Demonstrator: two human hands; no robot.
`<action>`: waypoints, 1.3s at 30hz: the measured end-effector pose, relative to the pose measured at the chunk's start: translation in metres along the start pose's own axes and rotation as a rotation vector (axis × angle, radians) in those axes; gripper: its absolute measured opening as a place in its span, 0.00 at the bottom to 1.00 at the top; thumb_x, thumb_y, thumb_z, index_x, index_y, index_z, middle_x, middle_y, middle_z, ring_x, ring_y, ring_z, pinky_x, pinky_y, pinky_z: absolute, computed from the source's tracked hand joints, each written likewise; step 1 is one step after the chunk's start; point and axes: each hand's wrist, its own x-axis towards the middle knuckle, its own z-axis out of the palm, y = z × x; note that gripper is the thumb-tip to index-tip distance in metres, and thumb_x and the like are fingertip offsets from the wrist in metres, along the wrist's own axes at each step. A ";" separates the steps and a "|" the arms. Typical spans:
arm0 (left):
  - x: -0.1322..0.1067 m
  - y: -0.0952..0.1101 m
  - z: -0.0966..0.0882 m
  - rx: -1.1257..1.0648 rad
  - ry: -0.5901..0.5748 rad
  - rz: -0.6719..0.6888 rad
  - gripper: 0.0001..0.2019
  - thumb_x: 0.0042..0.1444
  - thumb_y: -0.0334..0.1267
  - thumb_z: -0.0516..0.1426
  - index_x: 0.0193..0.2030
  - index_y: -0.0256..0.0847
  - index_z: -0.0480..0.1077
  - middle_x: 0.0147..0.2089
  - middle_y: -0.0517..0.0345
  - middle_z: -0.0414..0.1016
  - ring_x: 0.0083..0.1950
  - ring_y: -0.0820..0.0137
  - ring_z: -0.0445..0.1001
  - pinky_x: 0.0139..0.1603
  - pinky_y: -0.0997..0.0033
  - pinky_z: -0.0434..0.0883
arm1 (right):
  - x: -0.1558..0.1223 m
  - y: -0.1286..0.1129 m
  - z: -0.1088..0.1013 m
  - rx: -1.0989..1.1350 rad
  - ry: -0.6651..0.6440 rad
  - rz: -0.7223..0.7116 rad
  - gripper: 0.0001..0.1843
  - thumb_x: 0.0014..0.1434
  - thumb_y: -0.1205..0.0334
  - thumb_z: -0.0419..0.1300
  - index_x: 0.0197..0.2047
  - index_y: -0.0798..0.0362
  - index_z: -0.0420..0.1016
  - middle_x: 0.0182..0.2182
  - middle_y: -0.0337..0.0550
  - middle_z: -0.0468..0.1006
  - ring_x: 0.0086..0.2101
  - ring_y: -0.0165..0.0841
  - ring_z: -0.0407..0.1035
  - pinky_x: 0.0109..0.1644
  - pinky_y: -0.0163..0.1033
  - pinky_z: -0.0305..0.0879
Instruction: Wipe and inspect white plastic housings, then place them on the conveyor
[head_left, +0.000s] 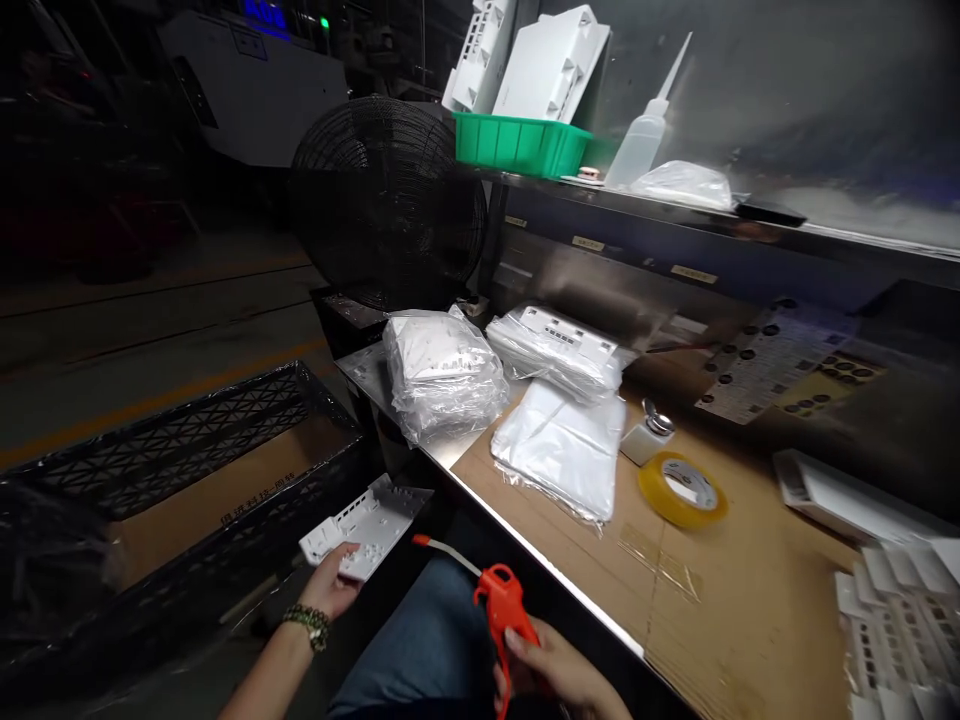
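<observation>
My left hand [334, 588] grips a white plastic housing [371, 525] by its near edge, thumb on the ribbed inner face. The housing is held tilted beside the table, above the dark floor area. In my right hand [544, 655] is a red air blow gun [504, 605], fingers wrapped round its handle. Its thin nozzle with a red tip points left toward the housing, a little apart from it. On the table, flat clear plastic bags [562, 450] lie stacked, with bagged white housings [446, 370] behind them.
A black crate [300, 385] with cardboard inside stands at left. A large fan [390, 200] is behind it. On the cardboard-covered table [720, 610] are yellow tape [651, 490], a pump bottle [641, 440] and stacked white parts [900, 620]. The shelf above holds a green bin [517, 147] and squeeze bottle [637, 145].
</observation>
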 end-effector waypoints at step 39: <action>-0.042 0.021 -0.044 0.239 -0.087 0.075 0.24 0.54 0.32 0.58 0.59 0.49 0.72 0.37 0.54 0.81 0.39 0.53 0.82 0.32 0.60 0.83 | -0.031 -0.023 0.005 -0.594 0.368 0.126 0.23 0.57 0.46 0.66 0.51 0.51 0.81 0.43 0.47 0.83 0.44 0.45 0.76 0.45 0.39 0.65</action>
